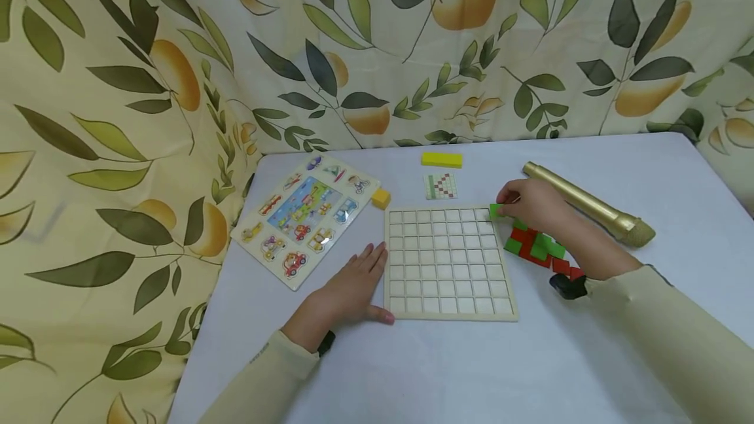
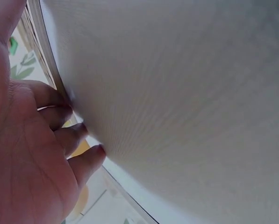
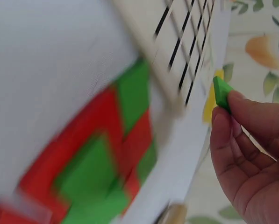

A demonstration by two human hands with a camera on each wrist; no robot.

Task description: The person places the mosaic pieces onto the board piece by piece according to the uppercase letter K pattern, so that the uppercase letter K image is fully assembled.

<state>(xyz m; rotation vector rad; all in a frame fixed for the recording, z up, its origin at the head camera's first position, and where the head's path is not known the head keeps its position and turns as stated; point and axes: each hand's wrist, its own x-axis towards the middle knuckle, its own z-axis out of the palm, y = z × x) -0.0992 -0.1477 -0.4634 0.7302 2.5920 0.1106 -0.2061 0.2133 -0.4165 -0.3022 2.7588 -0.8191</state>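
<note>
Right hand (image 1: 530,201): pinches a green tile (image 1: 495,212) between thumb and fingertips, at the far right corner of the board; the other fingers are bent in toward the palm.
Green tile: off the table and clear of the pile; in the right wrist view it stands out from the fingertips, tilted — whether it touches the board, I cannot tell.
Left hand (image 1: 353,286): rests at the board's left edge, fingers straight and close together, thumb spread apart toward the near left corner.
Board (image 1: 453,317): flat, square-celled, with a pale raised rim, between the two hands.
Pile (image 1: 536,248): red and green tiles just right of the board, some overlapping, trailing toward the right wrist; blurred in the right wrist view.
Card (image 1: 440,186): small, printed with red and green squares on a grid, just beyond the board.
Yellow block (image 1: 442,160): long, lying beyond the card.
Puzzle (image 1: 315,211): lies askew left of the board, with vehicle pictures around a larger scene.
Cube (image 1: 381,199): orange-yellow, beside the puzzle's right corner.
Mic (image 1: 580,195): gold, lying diagonally beyond the right forearm.
Table (image 1: 448,371): white-covered, under everything.
Curtain (image 1: 365,12): cream, printed with leaves and orange fruit — behind and to the left.
</note>
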